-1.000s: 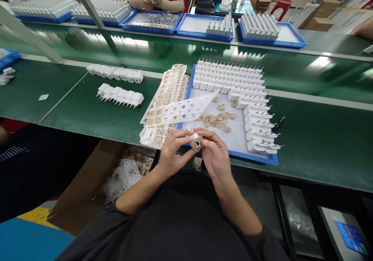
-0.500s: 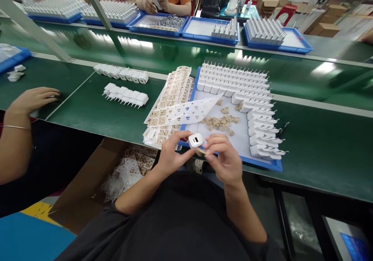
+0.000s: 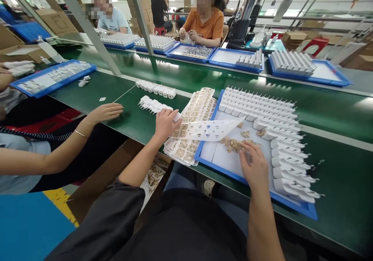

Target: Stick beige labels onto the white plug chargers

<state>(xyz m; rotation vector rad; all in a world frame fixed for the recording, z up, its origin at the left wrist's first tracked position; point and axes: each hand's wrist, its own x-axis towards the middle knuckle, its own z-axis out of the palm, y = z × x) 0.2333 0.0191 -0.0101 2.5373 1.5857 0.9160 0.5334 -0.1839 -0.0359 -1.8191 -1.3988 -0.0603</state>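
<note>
My left hand is stretched out to the left and grips a white charger plug at the near end of a row of white plugs lying on the green table. My right hand rests flat in the blue tray, fingers apart, its fingertips touching a small pile of tan stickers. Many white plugs stand in rows along the tray's far and right sides. Sticker sheets lie between my hands, a peeled white backing sheet on top of them.
A neighbour's hand rests on the table at my left. A second plug row lies farther back. Two people sit across the green belt behind blue trays. A cardboard box stands under the table edge.
My hands have parted. The left carried the white plug out to the plug row on the left; the right dropped into the tray by the tan stickers. My view has lifted.
</note>
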